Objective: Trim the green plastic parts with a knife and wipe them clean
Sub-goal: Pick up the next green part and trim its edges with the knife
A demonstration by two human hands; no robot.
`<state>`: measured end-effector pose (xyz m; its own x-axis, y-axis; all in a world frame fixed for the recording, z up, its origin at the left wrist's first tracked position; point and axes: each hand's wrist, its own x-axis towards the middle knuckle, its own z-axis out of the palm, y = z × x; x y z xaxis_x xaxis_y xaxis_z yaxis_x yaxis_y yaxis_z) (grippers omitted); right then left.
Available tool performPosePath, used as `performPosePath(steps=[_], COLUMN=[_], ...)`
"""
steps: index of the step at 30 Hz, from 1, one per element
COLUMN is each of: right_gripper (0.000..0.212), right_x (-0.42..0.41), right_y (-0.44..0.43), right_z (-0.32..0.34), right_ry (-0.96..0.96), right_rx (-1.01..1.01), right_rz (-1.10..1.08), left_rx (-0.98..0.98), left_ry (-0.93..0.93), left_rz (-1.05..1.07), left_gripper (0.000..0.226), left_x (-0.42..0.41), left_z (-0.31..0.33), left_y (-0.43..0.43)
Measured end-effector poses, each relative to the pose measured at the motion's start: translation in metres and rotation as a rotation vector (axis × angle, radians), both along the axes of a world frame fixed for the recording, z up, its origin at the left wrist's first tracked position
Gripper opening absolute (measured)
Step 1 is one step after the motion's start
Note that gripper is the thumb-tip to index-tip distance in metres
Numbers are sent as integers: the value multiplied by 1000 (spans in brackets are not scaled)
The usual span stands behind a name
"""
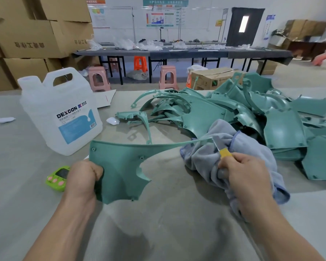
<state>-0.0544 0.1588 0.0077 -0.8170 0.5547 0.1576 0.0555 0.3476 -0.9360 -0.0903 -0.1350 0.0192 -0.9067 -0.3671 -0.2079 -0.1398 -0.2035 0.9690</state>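
My left hand (pixel 84 176) grips the wide end of a green plastic part (pixel 120 170), held above the table. The part's long thin arm runs right toward a grey-blue cloth (pixel 233 147). My right hand (pixel 241 170) holds a yellow-handled knife (pixel 223 152) together with the cloth. The blade tip touches the thin arm's far end. A heap of green plastic parts (pixel 233 113) lies at the back right of the table.
A white DEXCON jug (pixel 60 112) stands at the left. A green timer (pixel 57 178) lies beside my left wrist. Small white scraps (pixel 113 120) lie on the grey table (pixel 167 213). Cardboard boxes, stools and a long dark table fill the background.
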Motion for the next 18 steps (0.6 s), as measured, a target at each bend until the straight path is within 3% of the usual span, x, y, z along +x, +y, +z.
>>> performPosePath(steps=[3,7,9,11,14,18], right_gripper=[27,31,30,26,22,24], right_x=[-2,9,10,2,-1,9], right_y=[8,-15,-19,-8,4,-12], right_z=[-3,1,1,-2,0,5], right_ry=[16,311,268,135,71,204], right_rx=[-78,-68,41,116,-29,-351], right_rz=[-40,253,292,120,-118,171], left_rx=[9,48,75,91,210,244], left_ry=[-57,-83,-87,-102,-146,-222], left_rz=[41,25,-4,-42,-184,-297], left_gripper=[46,45,38,28,21,37], left_x=[-2,-5,-3,0,5,3], left_z=[0,-5,-4,-2,-3,-5], left_y=[-1,-3,-2,-1,1,10])
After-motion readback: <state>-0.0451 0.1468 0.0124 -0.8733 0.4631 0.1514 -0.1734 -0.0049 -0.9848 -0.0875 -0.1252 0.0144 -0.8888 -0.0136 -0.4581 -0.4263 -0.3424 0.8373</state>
